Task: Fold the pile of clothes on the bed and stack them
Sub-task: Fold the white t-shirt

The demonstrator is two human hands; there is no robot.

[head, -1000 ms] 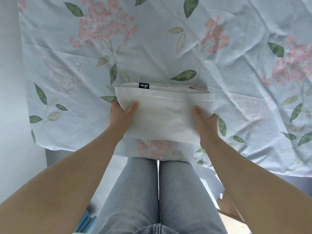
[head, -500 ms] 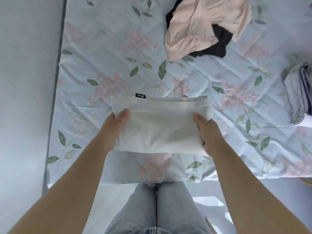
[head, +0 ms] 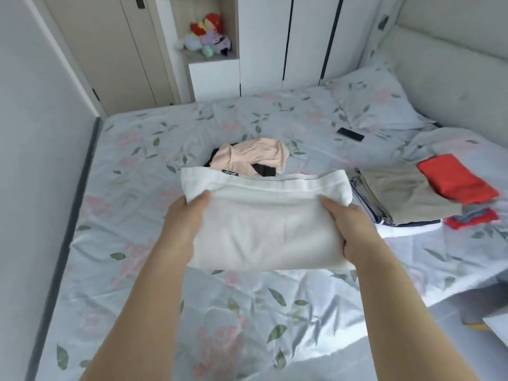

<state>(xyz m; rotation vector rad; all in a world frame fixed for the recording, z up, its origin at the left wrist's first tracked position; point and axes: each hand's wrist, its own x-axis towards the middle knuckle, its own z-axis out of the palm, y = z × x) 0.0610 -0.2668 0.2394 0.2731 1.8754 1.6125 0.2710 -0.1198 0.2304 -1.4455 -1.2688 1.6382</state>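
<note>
White garment (head: 264,221) is folded and held over the bed (head: 165,270) just left of the folded stack (head: 406,193), left hand (head: 187,218) and right hand (head: 349,229) clamped on its ends, so stacking looks next; pink-and-black pile (head: 253,158), farther left of the stack, remains unfolded.

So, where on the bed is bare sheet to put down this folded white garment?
Bare floral sheet lies left, between the wall and the pink-and-black clothes pile, and along the near edge under the folded white garment. The right side is crowded: folded beige-and-red clothes stack, black phone, floral pillow.
</note>
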